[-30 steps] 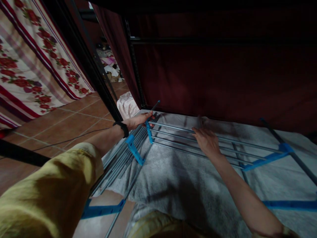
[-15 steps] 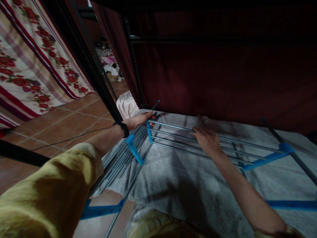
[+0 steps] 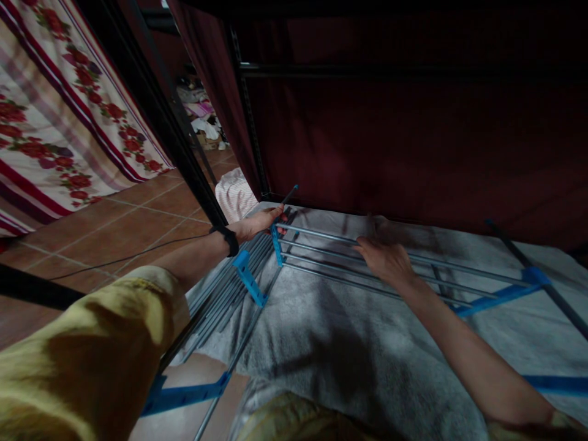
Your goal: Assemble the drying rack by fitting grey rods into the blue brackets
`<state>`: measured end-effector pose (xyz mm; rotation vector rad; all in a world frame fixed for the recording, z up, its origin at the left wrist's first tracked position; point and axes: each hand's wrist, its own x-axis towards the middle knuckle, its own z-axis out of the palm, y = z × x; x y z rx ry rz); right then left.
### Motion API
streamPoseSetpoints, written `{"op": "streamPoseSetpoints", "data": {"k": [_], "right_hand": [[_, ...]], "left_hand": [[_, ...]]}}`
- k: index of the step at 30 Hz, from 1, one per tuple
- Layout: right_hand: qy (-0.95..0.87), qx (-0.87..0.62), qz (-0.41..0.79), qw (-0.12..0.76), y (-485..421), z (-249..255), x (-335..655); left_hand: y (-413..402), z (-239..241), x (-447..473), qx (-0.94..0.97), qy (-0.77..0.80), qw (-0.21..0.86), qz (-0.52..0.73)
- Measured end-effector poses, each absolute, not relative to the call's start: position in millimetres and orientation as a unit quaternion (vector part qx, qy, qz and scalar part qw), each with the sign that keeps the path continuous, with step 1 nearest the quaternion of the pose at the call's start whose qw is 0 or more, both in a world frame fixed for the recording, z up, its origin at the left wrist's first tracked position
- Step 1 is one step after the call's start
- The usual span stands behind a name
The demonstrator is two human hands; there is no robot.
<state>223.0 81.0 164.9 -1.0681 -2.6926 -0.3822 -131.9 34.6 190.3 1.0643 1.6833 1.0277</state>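
A rack frame of grey metal rods [image 3: 321,258] with blue plastic brackets stands on a grey cloth. My left hand [image 3: 265,222] is closed around the upright tube [image 3: 289,195] at the far left corner, just above a blue bracket [image 3: 277,245]. The ends of several crossing rods meet that bracket. My right hand [image 3: 384,258] grips the top rod near its middle, fingers wrapped over it. At the right, another blue bracket [image 3: 498,295] joins the rods to a second tube [image 3: 567,311]. Nearer me, a loose-ended blue bracket [image 3: 250,278] sits on the left side tube.
Several loose grey rods [image 3: 220,306] lie left of the frame. A black metal post [image 3: 151,104] slants down at the left, and a dark red curtain [image 3: 413,147] hangs behind. A thin cable [image 3: 124,255] crosses the tiled floor [image 3: 101,226]. The grey cloth [image 3: 316,343] has folds.
My right forearm has shifted slightly right. The rack's right bracket and tube have also moved a little to the right. My left hand keeps its hold.
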Motion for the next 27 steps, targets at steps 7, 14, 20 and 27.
{"op": "streamPoseSetpoints", "data": {"k": [7,14,20,27], "right_hand": [[-0.929,-0.365,-0.041,0.048,86.1,184.0,223.2],[-0.927,-0.371,0.008,0.055,92.5,184.9,223.2],[-0.919,-0.334,-0.065,0.199,73.8,167.8,224.2],[-0.760,-0.466,-0.013,0.452,22.5,101.3,296.1]], "left_hand": [[28.6,196.5,-127.6,0.435,0.688,0.421,0.399],[25.6,203.7,-125.8,0.472,0.689,0.402,0.376],[23.6,210.6,-123.5,0.489,0.701,0.387,0.345],[29.1,205.3,-125.3,0.488,0.696,0.389,0.355]]}}
